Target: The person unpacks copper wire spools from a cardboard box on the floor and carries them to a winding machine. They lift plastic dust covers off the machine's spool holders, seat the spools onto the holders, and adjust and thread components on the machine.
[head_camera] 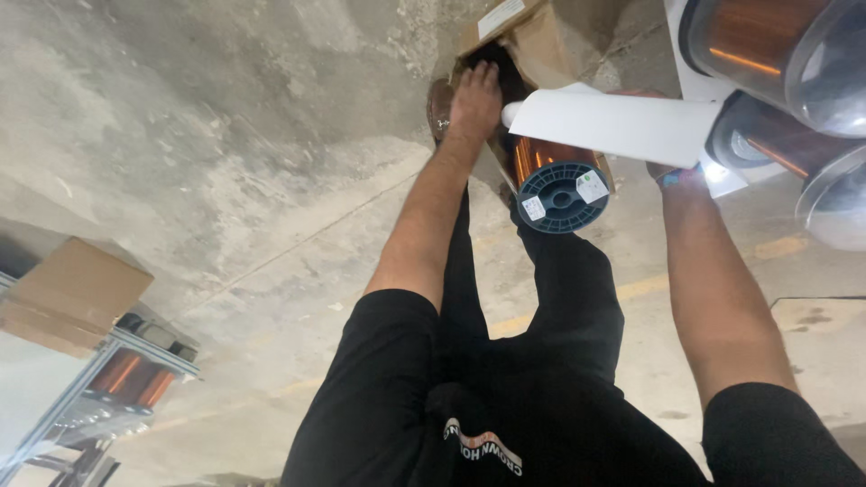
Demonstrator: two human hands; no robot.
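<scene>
While the person leans far forward over the concrete floor [225, 180], the left hand [475, 95] lies flat, fingers together, on the edge of an open carton [532, 36] at about 12 o'clock in the view. It presses or steadies the flap; it pinches nothing that I can see. The right hand [672, 171] is mostly hidden behind a white sheet [622, 122], so I cannot tell if its fingers are spread or closed; it seems to carry that sheet, which is curved like a loose roll and reaches toward the carton.

Just below the carton mouth, at 1 o'clock, a copper spool [559, 185] with a blue end plate sits half out of the box, its end turned to the camera. Two more spools [776, 54] with shiny copper wire fill the 2 o'clock corner, very near the lens.

As I judge it, the work is in its middle: the carton is open and one spool is partly out, but not free of it.

At 8 o'clock a metal rack [108, 379] carries a brown box [72, 293] and other copper coils.
</scene>
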